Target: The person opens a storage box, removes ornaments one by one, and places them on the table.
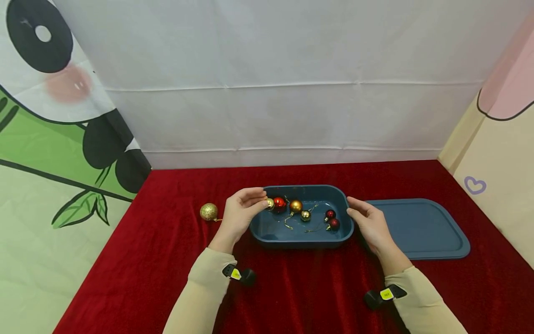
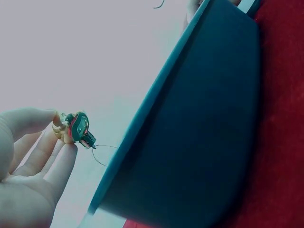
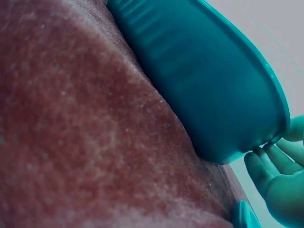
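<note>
My left hand (image 1: pixel 243 211) pinches a small shiny gold Christmas ball (image 1: pixel 270 204) between thumb and fingertips, over the left rim of a blue box (image 1: pixel 300 244). In the left wrist view, a thin loop hangs from the cap of the gold ball (image 2: pixel 76 127). My right hand (image 1: pixel 371 222) grips the box's right rim, thumb and fingers about the edge. Inside the box lie a bright red ball (image 1: pixel 279 204), a larger gold ball (image 1: pixel 295 206), a small gold ball (image 1: pixel 306 215) and two dark red balls (image 1: pixel 333 224).
A glittery gold ball (image 1: pixel 208 212) lies on the red cloth (image 1: pixel 167 260), left of the box. The flat blue lid (image 1: pixel 425 227) rests to the right, partly behind my right hand. A white sheet (image 1: pixel 292 116) hangs behind the table.
</note>
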